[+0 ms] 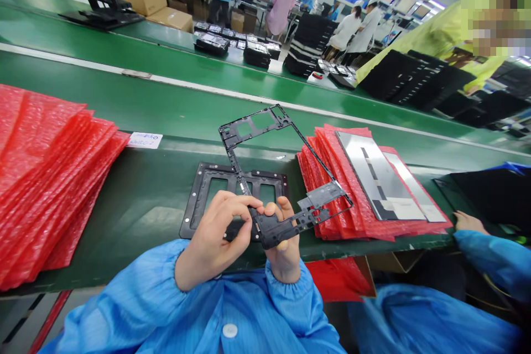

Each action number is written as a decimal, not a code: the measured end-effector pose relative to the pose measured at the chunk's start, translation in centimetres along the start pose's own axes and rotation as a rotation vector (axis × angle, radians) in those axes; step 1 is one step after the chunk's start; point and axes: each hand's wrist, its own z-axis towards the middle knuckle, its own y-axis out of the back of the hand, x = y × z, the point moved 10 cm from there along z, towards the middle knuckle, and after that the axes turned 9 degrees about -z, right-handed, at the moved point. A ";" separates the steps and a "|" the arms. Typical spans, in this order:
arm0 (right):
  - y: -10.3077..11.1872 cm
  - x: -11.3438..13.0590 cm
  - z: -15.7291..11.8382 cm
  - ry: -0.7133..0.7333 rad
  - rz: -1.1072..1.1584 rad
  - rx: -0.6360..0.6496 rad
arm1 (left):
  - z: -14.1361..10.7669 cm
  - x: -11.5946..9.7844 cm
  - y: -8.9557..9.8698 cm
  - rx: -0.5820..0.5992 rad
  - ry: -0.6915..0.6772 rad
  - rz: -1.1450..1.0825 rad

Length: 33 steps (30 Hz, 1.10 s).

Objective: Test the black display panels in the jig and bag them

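A thin black device mid-frame (271,227) with cut-out openings is held up and tilted in front of me. My right hand (285,249) grips its lower corner, thumb in front and fingers behind. At the frame's left edge my left hand (222,232) pinches with thumb and fingertips; whether a small part sits between them is hidden. A grey rectangular piece (326,194) lies across the frame's right end. Beneath my hands, a black fixture plate (194,193) with rectangular openings rests on the green bench, partly covered by my left hand.
Red bubble-wrap sleeves (50,177) are piled at left, beside a handwritten label (145,140). More red sleeves (332,177) lie at right under silvery display panels (377,177). A co-worker's hand (468,222) reaches in at far right. Black trays (309,44) stand stacked across the bench.
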 end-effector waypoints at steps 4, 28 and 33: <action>0.6 -0.6 0.1 -0.044 -0.012 -0.044 | 0.0 -0.1 -0.3 0.007 0.003 0.016; 0.5 -2.2 0.7 -0.113 0.092 0.068 | -0.7 1.2 -0.4 0.006 -0.105 0.158; 0.4 -2.3 0.8 -0.099 0.108 0.091 | -0.9 1.6 -0.4 0.009 -0.087 0.153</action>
